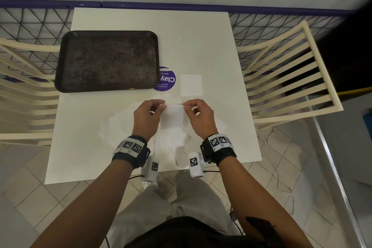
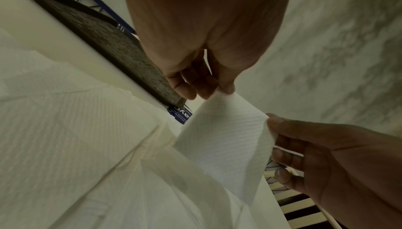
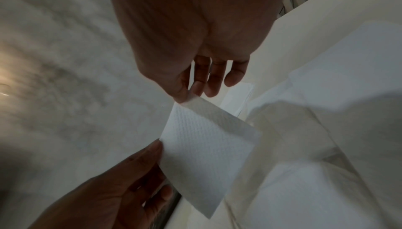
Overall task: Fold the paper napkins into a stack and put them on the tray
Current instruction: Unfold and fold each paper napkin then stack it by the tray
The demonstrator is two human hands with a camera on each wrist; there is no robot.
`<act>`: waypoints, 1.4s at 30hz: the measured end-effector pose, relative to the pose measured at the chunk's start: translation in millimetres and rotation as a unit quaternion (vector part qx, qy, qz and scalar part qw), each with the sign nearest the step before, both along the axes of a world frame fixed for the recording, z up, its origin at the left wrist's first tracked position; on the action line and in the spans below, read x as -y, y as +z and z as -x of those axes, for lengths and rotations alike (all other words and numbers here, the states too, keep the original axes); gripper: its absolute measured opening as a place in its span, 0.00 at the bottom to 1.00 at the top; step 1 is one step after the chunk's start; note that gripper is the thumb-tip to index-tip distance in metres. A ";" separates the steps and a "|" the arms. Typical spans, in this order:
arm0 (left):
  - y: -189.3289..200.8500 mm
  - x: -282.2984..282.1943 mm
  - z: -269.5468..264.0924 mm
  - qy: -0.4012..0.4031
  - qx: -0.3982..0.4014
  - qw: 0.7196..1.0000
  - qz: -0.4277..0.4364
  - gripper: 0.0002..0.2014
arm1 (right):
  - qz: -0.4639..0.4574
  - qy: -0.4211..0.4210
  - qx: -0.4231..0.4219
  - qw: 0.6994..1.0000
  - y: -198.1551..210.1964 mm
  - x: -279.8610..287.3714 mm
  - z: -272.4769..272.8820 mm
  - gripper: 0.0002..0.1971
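White napkin [image 1: 172, 116] hung mid-frame, pinched by left hand [image 1: 148, 116] & right hand [image 1: 199, 117]; loose napkins [image 1: 118, 125] beneath, folded stack [image 1: 190, 84] above, tray [image 1: 64, 62] upper left.

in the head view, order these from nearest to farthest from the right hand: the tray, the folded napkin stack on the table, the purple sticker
Measured from the right hand:
1. Folded napkin stack, just beyond the hand.
2. Purple sticker, farther, off to the left.
3. Tray, farthest, at the far left of the table.
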State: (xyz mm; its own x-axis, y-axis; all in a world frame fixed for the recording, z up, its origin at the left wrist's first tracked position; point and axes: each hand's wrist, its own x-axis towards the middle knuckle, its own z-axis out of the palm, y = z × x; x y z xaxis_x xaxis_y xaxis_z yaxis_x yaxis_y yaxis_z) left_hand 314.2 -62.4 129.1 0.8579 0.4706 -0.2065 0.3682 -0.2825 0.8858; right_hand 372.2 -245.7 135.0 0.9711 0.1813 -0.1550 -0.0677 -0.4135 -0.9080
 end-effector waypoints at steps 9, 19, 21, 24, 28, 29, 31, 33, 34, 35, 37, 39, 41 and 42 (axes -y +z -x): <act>-0.8 0.1 -0.1 -0.038 0.029 0.995 -0.086 0.03 | 0.131 0.063 0.086 0.986 -7.1 -4.0 -2.0 0.14; 1.4 2.0 5.2 -0.068 0.050 0.995 -0.049 0.03 | 0.186 0.141 0.111 0.966 9.2 -25.2 -7.3 0.09; 0.5 1.0 5.8 -0.075 0.049 0.995 -0.035 0.06 | 0.170 0.142 0.095 0.971 7.8 -26.8 -6.6 0.09; -0.3 -0.1 5.7 -0.088 0.040 0.993 -0.065 0.09 | 0.145 0.131 0.080 0.977 8.9 -29.4 -5.6 0.08; -1.2 -1.6 6.1 -0.053 0.042 0.995 -0.069 0.07 | 0.107 0.100 0.038 0.989 6.6 -26.5 -6.1 0.05; -1.8 -2.8 6.5 -0.041 0.044 0.996 -0.068 0.07 | 0.090 0.083 0.027 0.992 4.6 -22.9 -7.2 0.05; -2.8 -4.9 7.2 -0.025 0.046 0.996 -0.069 0.08 | 0.052 0.055 -0.007 0.997 2.8 -15.1 -10.0 0.04; -3.7 -4.5 7.3 -0.023 0.047 0.996 -0.070 0.08 | 0.030 0.044 -0.033 0.998 5.9 -10.4 -11.6 0.04; -4.0 -3.2 7.1 -0.023 0.047 0.996 -0.071 0.09 | 0.025 0.040 -0.037 0.998 7.4 -9.4 -11.8 0.04; -4.0 -1.6 6.8 -0.021 0.046 0.996 -0.073 0.09 | 0.023 0.036 -0.037 0.998 7.8 -9.4 -11.8 0.04; -4.7 1.2 4.5 -0.011 0.040 0.997 -0.072 0.09 | 0.018 0.025 -0.037 0.999 6.5 -11.1 -10.4 0.04; -5.6 3.4 2.0 -0.004 0.032 0.997 -0.068 0.10 | 0.004 -0.001 -0.050 0.999 5.1 -13.1 -8.0 0.03; -7.2 4.5 -1.0 0.006 0.028 0.997 -0.067 0.10 | -0.004 -0.011 -0.095 0.995 5.1 -13.2 -5.1 0.08; -8.4 4.8 -3.1 0.012 0.027 0.997 -0.066 0.10 | 0.003 0.000 -0.123 0.992 5.2 -13.4 -3.3 0.12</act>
